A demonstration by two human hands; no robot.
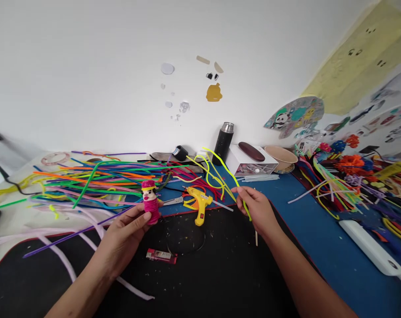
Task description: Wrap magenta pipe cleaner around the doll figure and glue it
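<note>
My left hand [129, 225] is closed round a small magenta figure [150, 205] wound from pipe cleaner, with a pale face and a magenta hat with a yellow brim. It stands upright in my fingers above the black mat [200, 274]. Pinched in my right hand [256, 207] is a bent yellow-green pipe cleaner [226, 168], its long end pointing up and left. Between the hands a yellow glue gun [199, 204] lies on the table, a clear glue stick [222, 206] at its back. Nearer to me rests a red lighter [161, 256].
Loose coloured pipe cleaners [97, 176] spread across the left and back. Behind stand a black thermos [224, 141], a white box [253, 161] and a bowl [281, 157]. At right lie more pipe cleaners [335, 185] and a white elongated device [370, 247].
</note>
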